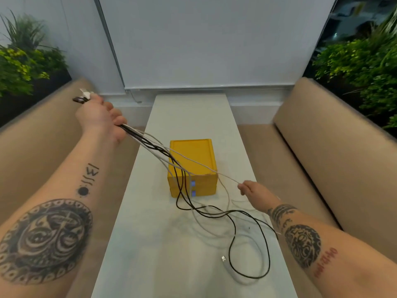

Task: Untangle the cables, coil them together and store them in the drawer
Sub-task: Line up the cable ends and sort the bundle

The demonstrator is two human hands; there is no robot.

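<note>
My left hand (101, 116) is raised at the upper left, fisted on a bundle of black and white cables (154, 145); their plug ends (82, 96) stick out past my fingers. The cables slope down across a yellow drawer box (197, 155) and trail in loose loops (240, 231) on the white table. My right hand (252, 190) is right of the box, pinching one white cable (217, 172) that runs taut up to the bundle. A white plug (223, 258) lies on the table near me. The box's two drawers, with blue handles (193, 188), are shut.
The narrow white table (150, 254) runs away from me between two beige padded benches (335, 147). Green plants stand at the far left (23, 61) and far right (365, 65). A white wall panel closes the far end.
</note>
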